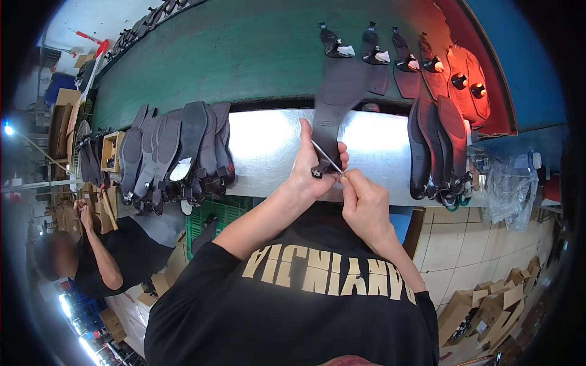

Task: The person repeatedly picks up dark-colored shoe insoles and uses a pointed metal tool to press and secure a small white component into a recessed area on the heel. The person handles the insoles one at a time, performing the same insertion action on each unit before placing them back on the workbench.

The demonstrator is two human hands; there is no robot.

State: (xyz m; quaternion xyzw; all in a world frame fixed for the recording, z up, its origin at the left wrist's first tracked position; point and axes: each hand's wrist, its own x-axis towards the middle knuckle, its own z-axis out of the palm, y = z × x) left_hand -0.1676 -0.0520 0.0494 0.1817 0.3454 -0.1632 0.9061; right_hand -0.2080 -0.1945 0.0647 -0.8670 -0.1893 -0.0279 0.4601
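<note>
The person holds a dark shoe sole [334, 104] upright over the shiny metal bench [262, 152], heel end down and toe end pointing to the far side. The left hand [311, 168] is wrapped round the narrow waist just above the heel, thumb up along the near face and fingers curled behind – a firm, closed grip. The right hand [365, 204] is pinched shut on the near end of a thin metal tool [326, 157], whose tip rests against the sole close to the heel (whether it is a blade or a pick I cannot tell).

The sole looks light and rubbery, likely to flex along its broad forepart yet stiffer at the heel block – so the waist seems the sensible place to grip it, as the left hand does, keeping fingers clear of the tool's point.

A bundle of similar soles [177, 155] leans to the left, another stack [441, 146] stands to the right, and more lie on the green conveyor [244, 55] beyond. Another person [97, 256] works low at the left.
</note>
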